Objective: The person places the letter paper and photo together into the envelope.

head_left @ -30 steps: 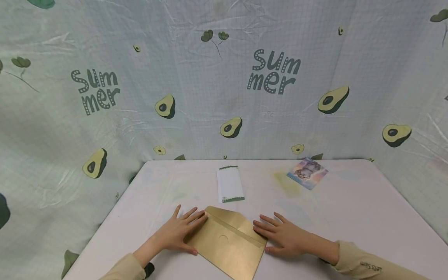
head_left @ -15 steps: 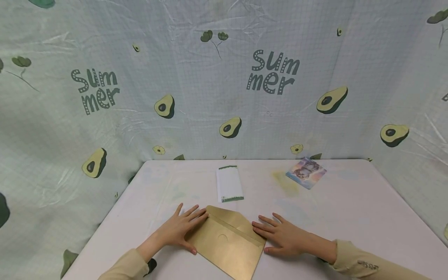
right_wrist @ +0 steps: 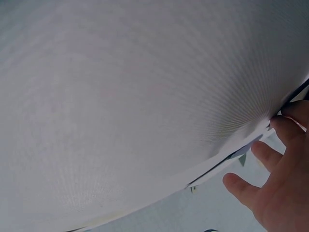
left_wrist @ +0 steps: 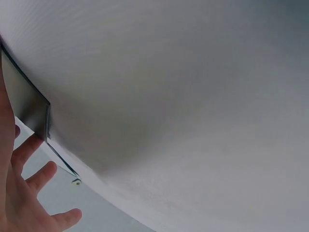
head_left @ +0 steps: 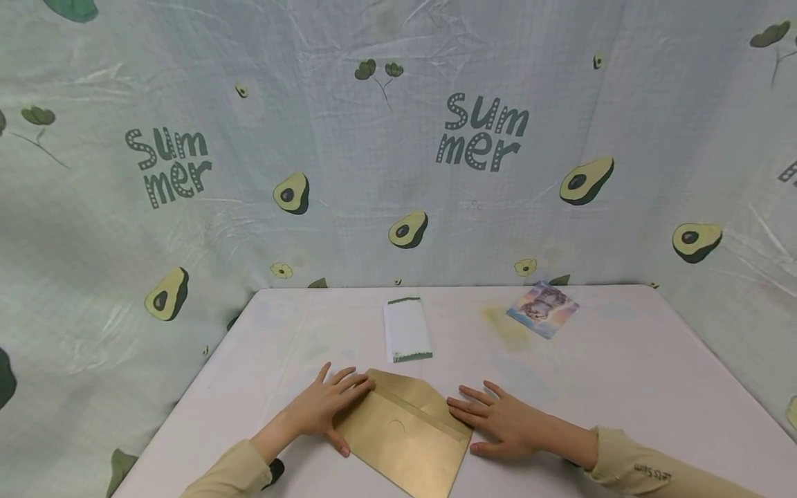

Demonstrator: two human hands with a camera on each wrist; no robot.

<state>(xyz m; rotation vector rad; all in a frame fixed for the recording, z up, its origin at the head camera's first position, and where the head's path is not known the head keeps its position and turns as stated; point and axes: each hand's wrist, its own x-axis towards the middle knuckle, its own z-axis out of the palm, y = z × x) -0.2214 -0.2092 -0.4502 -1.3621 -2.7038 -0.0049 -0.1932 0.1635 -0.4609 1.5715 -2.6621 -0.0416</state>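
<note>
A gold-brown envelope (head_left: 405, 436) lies slanted on the white table (head_left: 623, 373) near its front edge, flap side up. My left hand (head_left: 326, 408) lies flat with straight fingers touching the envelope's left end. My right hand (head_left: 498, 418) lies flat, its fingertips on the envelope's right end. Seen from the left wrist view, the left hand (left_wrist: 24, 193) has spread fingers beside a dark envelope edge (left_wrist: 26, 104). The right wrist view has the right hand (right_wrist: 277, 179) spread flat against the table's surface.
A white slip with green edges (head_left: 407, 330) lies behind the envelope. A small colourful picture card (head_left: 542, 309) sits at the back right. An avocado-print cloth (head_left: 398, 138) walls the table on three sides.
Both hands stay flat at the envelope's ends; the left hand has slid slightly right. The head view has tilted a little.
</note>
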